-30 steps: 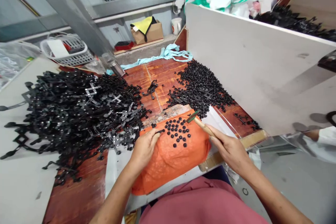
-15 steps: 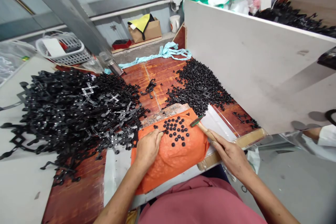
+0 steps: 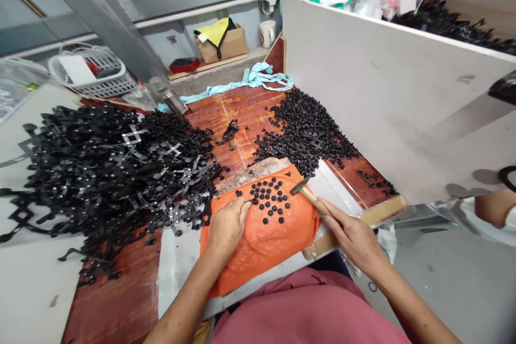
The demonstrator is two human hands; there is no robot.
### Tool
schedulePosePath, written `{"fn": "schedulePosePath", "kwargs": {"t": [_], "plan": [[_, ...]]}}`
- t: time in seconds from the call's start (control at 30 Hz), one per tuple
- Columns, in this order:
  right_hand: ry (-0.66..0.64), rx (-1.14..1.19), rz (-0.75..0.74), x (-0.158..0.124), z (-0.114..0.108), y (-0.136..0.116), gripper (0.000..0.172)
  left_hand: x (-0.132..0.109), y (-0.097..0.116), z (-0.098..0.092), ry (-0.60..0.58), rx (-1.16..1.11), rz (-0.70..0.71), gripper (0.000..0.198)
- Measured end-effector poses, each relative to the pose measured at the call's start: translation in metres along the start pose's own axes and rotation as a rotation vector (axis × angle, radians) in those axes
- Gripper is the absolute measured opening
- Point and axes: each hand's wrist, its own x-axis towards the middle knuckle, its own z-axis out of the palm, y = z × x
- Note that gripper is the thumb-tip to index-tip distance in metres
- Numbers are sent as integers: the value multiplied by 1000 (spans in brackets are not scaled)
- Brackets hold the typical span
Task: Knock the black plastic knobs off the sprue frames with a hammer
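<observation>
My left hand (image 3: 228, 226) rests on an orange cloth (image 3: 258, 258), its thumb and forefinger pinched on a small black part (image 3: 253, 201) whose full shape is hidden. In my right hand (image 3: 357, 236) is a hammer (image 3: 308, 193) with a wooden handle and a small greenish head. The hammer head hovers at or just over the cloth's right side; I cannot tell whether it touches. Several small round black caps (image 3: 274, 208) lie spread on the cloth between the two hands. A speckled stone slab (image 3: 253, 173) shows from under the cloth's far edge.
On the left, a big heap of black jointed linkages (image 3: 108, 172) covers the table. Beyond the cloth lies a pile of small black pieces (image 3: 310, 123). A pale upright board (image 3: 382, 91) walls off the right. Behind stand a metal-topped bottle (image 3: 167, 95) and a white basket (image 3: 97, 78).
My hands, the hammer and the black part hold nearly the same positions. The view has shifted slightly. At the right edge, more of what looks like another person's arm shows.
</observation>
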Motion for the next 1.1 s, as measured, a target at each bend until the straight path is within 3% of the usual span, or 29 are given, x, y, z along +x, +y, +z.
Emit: {"fn": "schedulePosePath", "kwargs": {"t": [0.3,0.4,0.57,0.67,0.83,0.97,1.1], "plan": [[91,-26,-113,0,-5,-5,47,0,-5,6,34,26,22,35],[100,-83,-217,3,-14,-25,47,2,-4,4,21,43,24,34],[-50,-206,-338,15,-24,-68,49,3,0,-2,-13,59,5,34],[-12,-188,-388,21,-18,-81,51,2,1,-1,-13,30,5,33],[-36,-310,-422,26,-6,-84,50,1,2,2,-18,35,-8,35],[0,-267,-424,25,-6,-85,52,2,2,3,-1,25,-5,35],[-50,-365,-413,25,-6,-88,47,3,0,3,-19,45,-6,35]]}}
